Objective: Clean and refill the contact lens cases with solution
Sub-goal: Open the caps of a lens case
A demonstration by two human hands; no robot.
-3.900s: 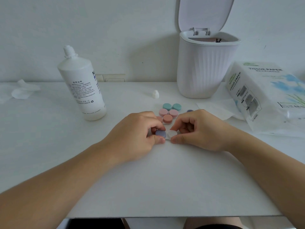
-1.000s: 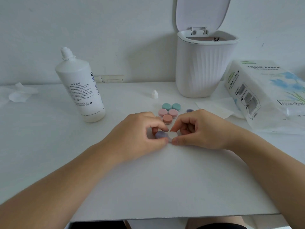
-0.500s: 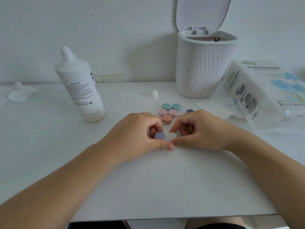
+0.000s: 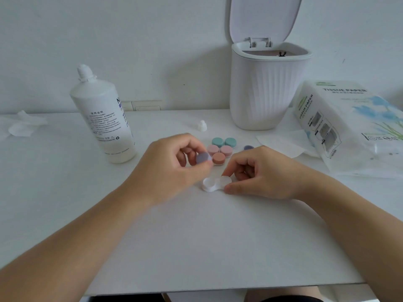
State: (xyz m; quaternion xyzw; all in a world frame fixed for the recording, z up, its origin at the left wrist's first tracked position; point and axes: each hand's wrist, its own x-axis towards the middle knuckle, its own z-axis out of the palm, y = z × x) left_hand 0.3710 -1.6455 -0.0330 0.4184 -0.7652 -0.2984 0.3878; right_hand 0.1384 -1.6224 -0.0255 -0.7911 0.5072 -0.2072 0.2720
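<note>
A home desk: white table [image 4: 65, 192] by a wall, lidded bin [image 4: 268, 90], tissue pack [image 4: 349, 127].

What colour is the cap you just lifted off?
Purple-blue cap, pinched in the left hand; head view.

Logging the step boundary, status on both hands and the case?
Left hand pinches purple cap, lifted off. Right hand steadies white lens case on table; left well open, right still capped. Nothing blocking solution bottle.
</note>
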